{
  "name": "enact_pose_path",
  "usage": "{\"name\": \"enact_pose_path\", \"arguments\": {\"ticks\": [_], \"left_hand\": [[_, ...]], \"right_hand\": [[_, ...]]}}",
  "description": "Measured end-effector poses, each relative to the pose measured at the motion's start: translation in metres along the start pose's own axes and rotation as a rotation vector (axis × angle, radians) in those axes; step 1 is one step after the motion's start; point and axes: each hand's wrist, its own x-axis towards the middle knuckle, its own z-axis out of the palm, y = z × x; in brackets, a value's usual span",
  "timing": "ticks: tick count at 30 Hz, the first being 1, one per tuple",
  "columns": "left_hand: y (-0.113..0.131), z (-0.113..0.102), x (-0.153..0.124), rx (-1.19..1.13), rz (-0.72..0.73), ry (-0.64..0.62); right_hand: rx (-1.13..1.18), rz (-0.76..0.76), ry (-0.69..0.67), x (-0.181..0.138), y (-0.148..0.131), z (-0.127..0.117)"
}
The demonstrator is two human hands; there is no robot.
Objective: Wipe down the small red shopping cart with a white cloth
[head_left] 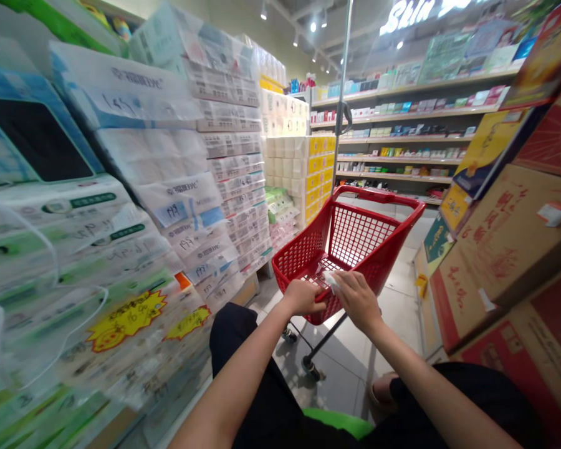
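Leaning forward in the head view, you have both hands at the near, low end of a red shopping cart [402,234], which stands in the aisle just beyond your knees. The cart's long axis runs away from you and slightly to your right: its low front points back toward you, while its tall end, with the handle [374,197], stands farthest off. Your left hand [306,297] has its fingers curled over the front rim, gripping it. Your right hand [356,299] is closed narrowly over a white wipe [330,280], pressed at the same rim just beside the left; it may be a tissue, as your fingers cover much of it. Below the basket, a caster wheel [311,369] rests on the pale floor tiles [397,312]. On your left rise stacked tissue packs [234,187]; on your right, cardboard cartons [518,231] are piled close by. Stocked shelves [402,112] line the far wall, and a green seat [336,423] shows between your dark trousers [236,324].
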Motion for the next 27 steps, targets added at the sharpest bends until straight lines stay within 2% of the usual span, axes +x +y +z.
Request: {"name": "enact_pose_path", "arguments": {"ticks": [2, 4, 10, 13, 16, 21, 24, 27], "left_hand": [[-0.002, 0.0, -0.001, 0.015, 0.018, -0.004], [-0.006, -0.001, -0.003, 0.006, 0.048, 0.0], [-0.018, -0.004, -0.01, -0.075, 0.097, -0.007], [-0.028, -0.005, -0.011, -0.087, 0.085, -0.003], [-0.044, -0.008, -0.009, -0.059, 0.063, -0.022], [-0.069, -0.018, -0.007, -0.028, 0.059, -0.07], [-0.069, -0.019, -0.006, 0.002, -0.067, -0.071], [-0.058, -0.013, 0.001, 0.03, -0.17, -0.04]], "right_hand": [[0.013, -0.107, -0.059, 0.002, 0.001, -0.002], [-0.023, -0.127, -0.095, 0.008, 0.023, -0.005], [-0.264, 0.118, -0.079, 0.036, 0.134, -0.018], [-0.32, 0.201, -0.083, 0.044, 0.161, -0.019], [-0.322, 0.245, -0.055, 0.045, 0.159, -0.014], [-0.32, 0.299, 0.013, 0.044, 0.129, -0.005], [-0.321, 0.293, 0.032, 0.047, 0.109, -0.001], [-0.3, 0.247, 0.025, 0.05, 0.082, 0.006]]}}
